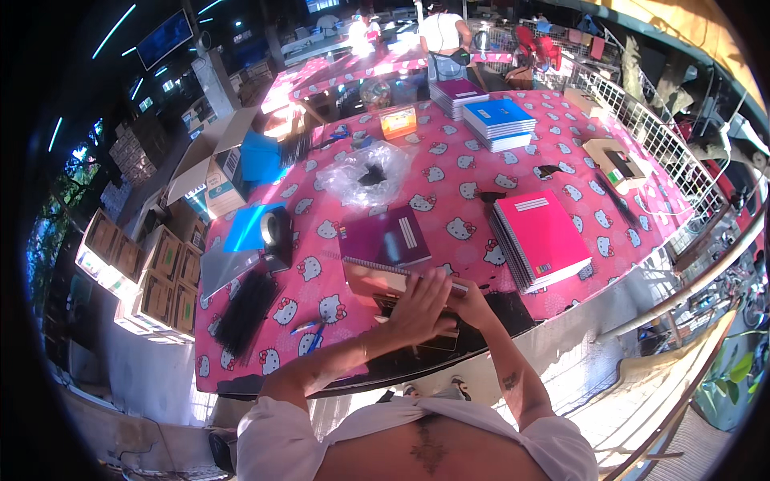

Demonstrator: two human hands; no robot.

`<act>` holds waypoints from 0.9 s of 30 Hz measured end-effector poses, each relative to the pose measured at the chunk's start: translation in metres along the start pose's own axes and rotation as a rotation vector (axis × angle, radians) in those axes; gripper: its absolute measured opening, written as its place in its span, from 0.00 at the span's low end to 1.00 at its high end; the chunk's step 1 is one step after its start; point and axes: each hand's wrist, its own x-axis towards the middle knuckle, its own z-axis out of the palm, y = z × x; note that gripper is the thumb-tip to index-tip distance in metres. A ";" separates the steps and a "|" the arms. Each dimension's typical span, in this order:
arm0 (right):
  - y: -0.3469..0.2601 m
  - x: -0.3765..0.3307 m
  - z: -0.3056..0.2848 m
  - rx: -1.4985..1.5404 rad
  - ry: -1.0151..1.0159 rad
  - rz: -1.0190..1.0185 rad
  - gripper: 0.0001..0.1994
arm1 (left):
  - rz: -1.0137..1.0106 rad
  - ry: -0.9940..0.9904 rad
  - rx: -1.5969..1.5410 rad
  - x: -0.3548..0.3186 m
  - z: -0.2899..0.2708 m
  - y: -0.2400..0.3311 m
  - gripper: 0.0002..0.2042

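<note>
A purple spiral notebook (385, 238) lies in front of me at the near side of the table, its coiled edge toward me. Under that edge is a brown, box-like piece (370, 280) of a kind I cannot make out. My left hand (421, 303) rests across the coiled edge with its fingers stretched out and flat. Close beside it, my right hand (469, 306) has its fingers bent round the notebook's right end, partly hidden by the left hand. To the right sits a stack of pink spiral notebooks (544, 240).
A pink patterned cloth covers the table (461, 228). On it are blue notebooks (499, 122), purple notebooks (459, 98), a crumpled plastic bag (365, 178), a tape roll (271, 228), black wire coils (245, 313) and pens (311, 335). Cartons (164, 272) stand left. A person (443, 36) stands beyond.
</note>
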 end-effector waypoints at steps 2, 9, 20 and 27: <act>0.000 0.001 -0.010 -0.207 -0.137 -0.080 0.21 | -0.175 0.117 0.110 0.059 -0.029 -0.021 0.41; 0.013 0.006 -0.015 -0.174 -0.035 -0.140 0.19 | -0.063 0.074 0.048 0.053 -0.019 0.004 0.41; 0.017 -0.075 0.009 -0.761 0.331 -0.201 0.23 | -0.747 0.171 -0.146 -0.129 -0.057 -0.022 0.34; 0.012 -0.120 0.105 -0.477 0.352 -0.090 0.30 | -0.987 -0.264 0.106 -0.249 -0.051 -0.050 0.30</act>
